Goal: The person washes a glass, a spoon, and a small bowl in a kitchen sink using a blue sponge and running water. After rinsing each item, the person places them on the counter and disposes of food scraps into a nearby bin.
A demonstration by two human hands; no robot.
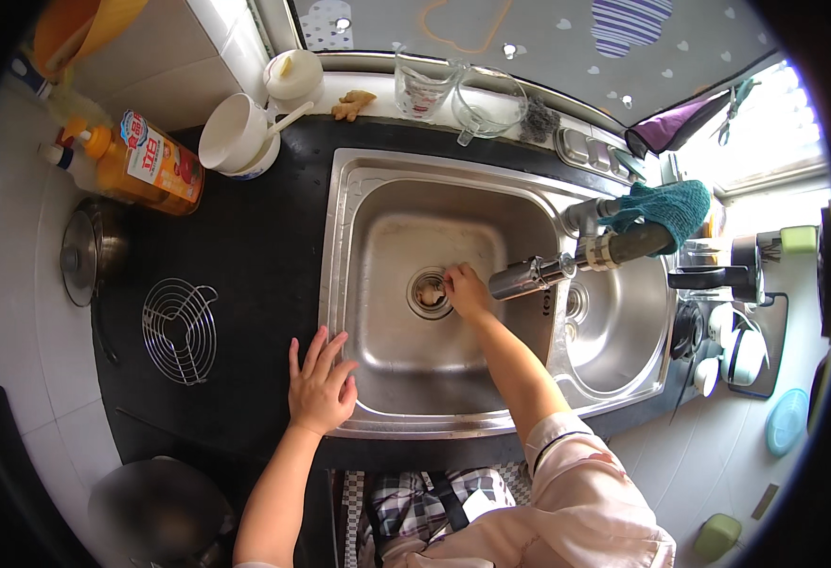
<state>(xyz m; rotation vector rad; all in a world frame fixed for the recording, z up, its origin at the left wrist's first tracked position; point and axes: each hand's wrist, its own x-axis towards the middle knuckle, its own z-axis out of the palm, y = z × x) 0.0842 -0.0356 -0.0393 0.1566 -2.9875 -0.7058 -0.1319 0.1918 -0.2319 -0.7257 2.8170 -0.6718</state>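
Note:
My right hand [466,290] reaches down into the large basin of a stainless steel sink [401,334], its fingertips at the right side of the round drain [426,304]. Something pale lies in the drain by those fingers; whether they grip it cannot be told. Palm down, my left hand [322,383] rests with spread fingers on the sink's left rim and holds nothing. Just above and right of my right hand is the chrome faucet head [525,278]. A teal cloth [664,209] hangs over the pipe behind it.
On the black counter at left are a round wire rack [180,331], an orange pump bottle [149,167], white bowls [234,135] and a lidded pot [83,255]. Glass cups [426,85] and ginger [352,104] line the back ledge. A smaller basin [621,334] adjoins at right, with a glass jug [703,266] beyond.

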